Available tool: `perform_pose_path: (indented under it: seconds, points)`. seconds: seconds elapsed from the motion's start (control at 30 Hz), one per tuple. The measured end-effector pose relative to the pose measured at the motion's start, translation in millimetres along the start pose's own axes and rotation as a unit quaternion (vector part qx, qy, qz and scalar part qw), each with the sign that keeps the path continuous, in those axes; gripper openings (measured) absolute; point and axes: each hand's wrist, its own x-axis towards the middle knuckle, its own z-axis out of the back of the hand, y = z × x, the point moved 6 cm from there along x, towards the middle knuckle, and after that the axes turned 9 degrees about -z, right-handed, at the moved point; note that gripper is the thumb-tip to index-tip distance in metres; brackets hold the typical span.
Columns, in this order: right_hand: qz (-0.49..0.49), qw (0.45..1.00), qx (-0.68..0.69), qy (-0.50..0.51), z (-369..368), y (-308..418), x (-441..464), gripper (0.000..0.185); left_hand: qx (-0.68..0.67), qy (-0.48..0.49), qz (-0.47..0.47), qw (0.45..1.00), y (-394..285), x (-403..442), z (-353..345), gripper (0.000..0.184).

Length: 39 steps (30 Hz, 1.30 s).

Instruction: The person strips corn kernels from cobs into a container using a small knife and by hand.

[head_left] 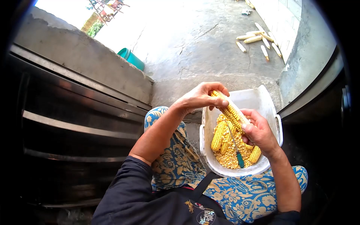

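Note:
A partly shelled corn cob point(233, 114) is held slantwise over a white tub point(258, 96). My left hand point(206, 96) grips its upper end, with the thumb on the kernels. The lower end rests in my right hand point(259, 130), its fingers curled round the cob. Rows of yellow kernels remain on one side, while a strip along the other looks pale and bare. Below, loose corn kernels point(227, 159) cover the tub's bottom. Whole yellow cobs point(218, 137) lie among them, beside a screwdriver-like tool point(240, 159) with a green handle and thin metal shaft.
Several bare cobs point(258, 37) lie scattered on the concrete floor point(202, 48) at the upper right. A teal bucket point(131, 59) lies tipped by the low wall point(86, 52) on the left. The tub stands in front of my patterned trousers point(176, 161), near the doorway.

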Motion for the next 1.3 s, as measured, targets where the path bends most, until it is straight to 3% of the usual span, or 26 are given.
perform_pose_path:
  seconds: [0.1, 0.17, 0.2, 0.3, 0.37, 0.43, 0.53, 0.77, 0.83, 1.03, 1.3]
  points:
    - [-0.018, 0.999, 0.001, 0.026, -3, -3, -3, 0.042, -0.049, 0.01, 0.017, 0.999, -2, -11, -5, 0.042]
    - [0.057, 0.995, -0.082, 0.014, -3, 0, -2, 0.042, 0.005, 0.001, -0.036, 0.999, -6, -11, -3, 0.041]
    - [0.085, 0.989, -0.118, -0.002, -5, 5, -4, 0.041, -0.017, -0.019, -0.003, 1.0, -6, -13, -3, 0.041]
    - [0.047, 0.991, -0.126, -0.01, 3, 5, -2, 0.04, -0.02, -0.069, 0.002, 0.997, -11, -12, 5, 0.04]
    - [0.078, 0.984, -0.159, -0.036, 4, 5, 0, 0.035, -0.025, -0.071, -0.003, 0.997, -10, -12, 6, 0.039]
    - [0.174, 0.952, -0.231, -0.102, 5, 13, -4, 0.031, -0.026, -0.072, -0.007, 0.997, -9, -10, 5, 0.037]
    - [0.187, 0.95, -0.212, -0.134, 6, 13, -5, 0.027, -0.028, -0.068, -0.01, 0.997, -8, -8, 2, 0.034]
    - [0.132, 0.949, -0.224, -0.176, 27, 2, 6, 0.029, -0.027, -0.07, -0.021, 0.997, -7, -8, -1, 0.035]
    - [0.024, 0.981, -0.154, -0.115, 24, -4, 7, 0.032, -0.019, -0.069, -0.019, 0.997, -9, -8, -2, 0.035]
    - [0.111, 0.959, -0.241, -0.095, 6, 0, 8, 0.042, 0.033, -0.025, -0.016, 0.999, -4, -4, -18, 0.036]
    - [0.094, 0.954, -0.27, -0.095, 5, 0, 4, 0.043, 0.022, -0.001, -0.003, 1.0, 0, -1, -23, 0.038]
